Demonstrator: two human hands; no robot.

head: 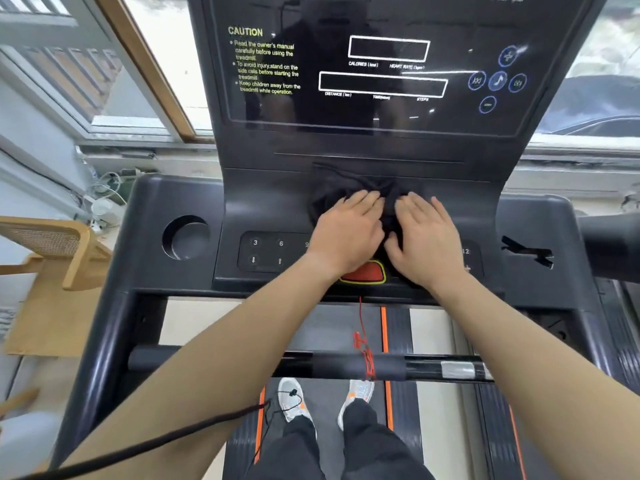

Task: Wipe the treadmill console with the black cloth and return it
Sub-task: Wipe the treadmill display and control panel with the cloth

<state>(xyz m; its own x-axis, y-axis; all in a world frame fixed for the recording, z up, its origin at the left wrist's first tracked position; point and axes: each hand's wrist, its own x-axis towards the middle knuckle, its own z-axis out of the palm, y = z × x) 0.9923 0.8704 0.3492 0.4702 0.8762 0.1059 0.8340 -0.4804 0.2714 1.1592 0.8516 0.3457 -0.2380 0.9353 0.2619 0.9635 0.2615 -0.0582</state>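
While pressed flat under both palms, black cloth point(349, 190) bunched on the lower, sloping part of treadmill console point(263, 202), just below the dark display panel point(381, 64) and above the red safety key point(365, 273). Left hand point(346, 233) palm-down on cloth's left half, fingers point(363, 199) extended and slightly spread, tips reaching into the folds near cloth centre; not curled around fabric. Right hand point(427, 240) palm-down on cloth's right half, fingers straight and close together, tips pointing up toward the panel; thumb tucked toward the gap between the hands. Neither hand clenched; both laid open and pressing, no pinch of the fabric visible. Cloth mostly showing beyond and left of the fingertips, with a narrow dark strip visible between the two hands and a fold under the right palm's heel. Speed keypad point(268, 251) just left of left wrist, partly covered by it. Round cup holder point(185, 237) further left, well apart from cloth. Red cord point(363, 337) hanging from safety key down to the handlebar point(221, 360). Feet in pale shoes point(294, 396) on the belt below.
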